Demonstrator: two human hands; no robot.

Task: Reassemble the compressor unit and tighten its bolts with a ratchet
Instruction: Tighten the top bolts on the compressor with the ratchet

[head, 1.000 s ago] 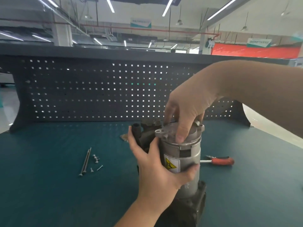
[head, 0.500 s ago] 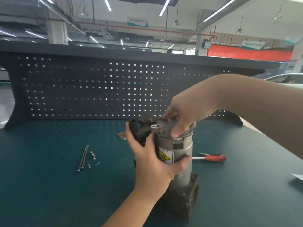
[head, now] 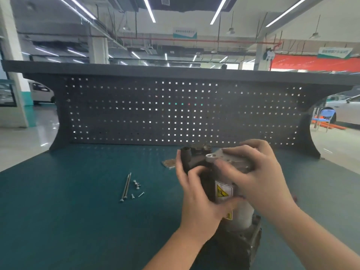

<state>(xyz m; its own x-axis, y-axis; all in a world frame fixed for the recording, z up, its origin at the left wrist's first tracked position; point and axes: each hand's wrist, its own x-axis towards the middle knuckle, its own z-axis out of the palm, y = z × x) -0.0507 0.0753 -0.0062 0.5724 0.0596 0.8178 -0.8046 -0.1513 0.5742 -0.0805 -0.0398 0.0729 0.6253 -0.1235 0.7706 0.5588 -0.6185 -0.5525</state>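
Single head-worn wide-angle view, looking forward and slightly down across the teal-topped counter [head: 58, 221] toward the dark perforated metal back panel [head: 136, 114]. Near range: both forearms enter from the bottom edge, work sits low centre-right. Upper half takes in the workshop ceiling with strip lights [head: 149, 9]. No second view.

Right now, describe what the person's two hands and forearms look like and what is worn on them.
Both are bare. The left hand and right hand wear no gloves, and no rings, watch or wristband show. The left forearm and right forearm carry no sleeve down to the frame edge. No markings or tape are visible.
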